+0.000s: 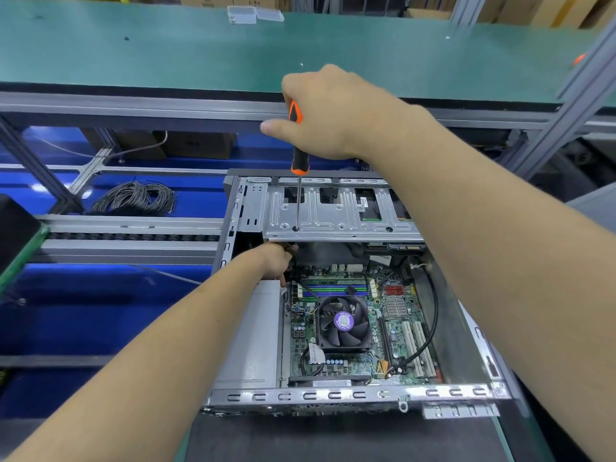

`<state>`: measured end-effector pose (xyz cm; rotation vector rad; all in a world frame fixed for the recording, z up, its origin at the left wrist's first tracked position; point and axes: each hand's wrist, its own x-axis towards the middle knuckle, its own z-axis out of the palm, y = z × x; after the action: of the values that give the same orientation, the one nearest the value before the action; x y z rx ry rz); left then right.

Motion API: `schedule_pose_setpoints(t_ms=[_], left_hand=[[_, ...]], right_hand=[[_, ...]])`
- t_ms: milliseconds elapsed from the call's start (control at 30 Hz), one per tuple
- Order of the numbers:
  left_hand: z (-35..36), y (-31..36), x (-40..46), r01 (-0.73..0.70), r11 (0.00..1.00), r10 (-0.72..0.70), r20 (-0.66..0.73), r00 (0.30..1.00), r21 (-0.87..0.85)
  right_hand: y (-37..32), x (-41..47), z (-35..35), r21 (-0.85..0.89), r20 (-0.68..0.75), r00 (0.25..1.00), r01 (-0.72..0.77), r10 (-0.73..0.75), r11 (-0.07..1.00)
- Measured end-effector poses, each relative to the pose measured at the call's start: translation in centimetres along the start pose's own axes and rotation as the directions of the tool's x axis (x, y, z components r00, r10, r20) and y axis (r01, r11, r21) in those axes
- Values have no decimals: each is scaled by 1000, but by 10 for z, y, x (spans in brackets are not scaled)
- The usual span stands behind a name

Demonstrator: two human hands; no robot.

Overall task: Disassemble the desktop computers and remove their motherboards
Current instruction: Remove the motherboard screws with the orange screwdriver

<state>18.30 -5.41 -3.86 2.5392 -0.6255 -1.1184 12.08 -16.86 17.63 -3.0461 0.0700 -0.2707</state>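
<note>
My right hand (328, 111) grips the orange-and-black screwdriver (299, 141), best kept upright in the silver metal drive cage (340, 211); left hand (278, 261) beneath, grip hidden

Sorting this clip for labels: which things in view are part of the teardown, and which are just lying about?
In use:
- screwdriver, gripped by the right hand, tip in the drive cage
- left hand, reaching under that cage
- computer case
- motherboard with its fan

Lying about:
- cable coil
- clear plastic boxes
- cardboard boxes
</note>
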Motion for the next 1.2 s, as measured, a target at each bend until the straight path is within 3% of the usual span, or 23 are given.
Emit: schedule_pose_setpoints(t_ms=[100, 200, 267, 333, 400, 500, 600, 667, 967, 1200], left_hand=[[-1, 2, -3, 17, 1000, -17, 19, 1000, 7], [-2, 3, -5, 19, 1000, -19, 32, 999, 5], [-1, 3, -6, 17, 1000, -17, 27, 999, 12], [-1, 2, -4, 6, 1000, -6, 17, 1000, 28], [0, 3, -4, 5, 1000, -5, 5, 1000, 4], [-1, 4, -6, -5, 1000, 5, -14, 1000, -28], [0, 5, -6, -27, 997, 23, -53, 998, -68], [-1, 4, -7, -27, 997, 27, 3, 1000, -70], [1, 2, -4, 23, 999, -22, 9, 1000, -28], [1, 3, -6, 13, 995, -16, -21, 1000, -98]], right_hand=[[-2, 1, -4, 27, 53, 996, 68, -69, 997], [-3, -1, -11, 92, 195, 965, 161, -176, 983], [-5, 2, -7, 80, 240, 957, 147, -162, 986], [-5, 3, 0, 6, 156, 981, 118, -118, 993], [-1, 2, 7, 39, 67, 992, 109, -111, 993], [4, -4, 7, 172, 63, 992, 96, -109, 980], [6, -6, 5, 138, 1, 993, 116, -118, 984], [5, -6, 1, 147, -38, 993, 119, -114, 982], [3, 3, -1, 144, 5, 996, 91, -93, 985], [6, 12, 2, 164, 27, 998, 50, -55, 985]])
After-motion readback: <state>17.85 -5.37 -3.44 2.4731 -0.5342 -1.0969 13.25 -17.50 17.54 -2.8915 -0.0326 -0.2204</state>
